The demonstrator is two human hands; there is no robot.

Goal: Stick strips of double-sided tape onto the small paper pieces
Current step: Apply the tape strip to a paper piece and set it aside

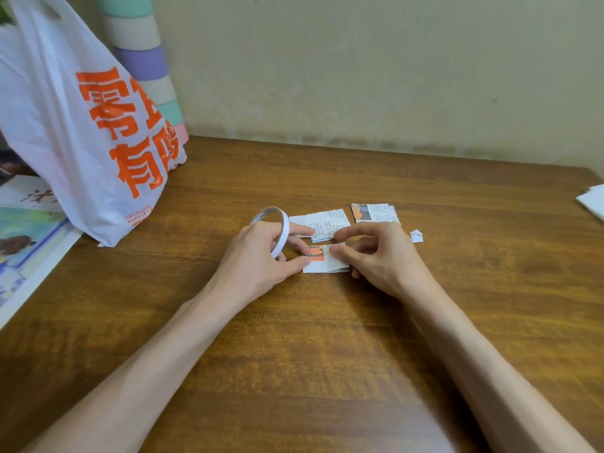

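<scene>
A thin white roll of double-sided tape stands on edge in my left hand, whose fingers curl through and around the ring. Its thumb touches the left edge of a small paper piece with an orange patch, lying flat on the wooden table. My right hand is at the right side of that piece, thumb and forefinger curled close together over its top edge; what they pinch is too small to tell. Behind the hands lie a small stack of printed paper pieces and another stack.
A white plastic bag with orange lettering stands at the left, in front of a striped pastel column. Printed sheets lie at the table's left edge. A tiny white scrap lies right of my hand. White paper pokes in at far right.
</scene>
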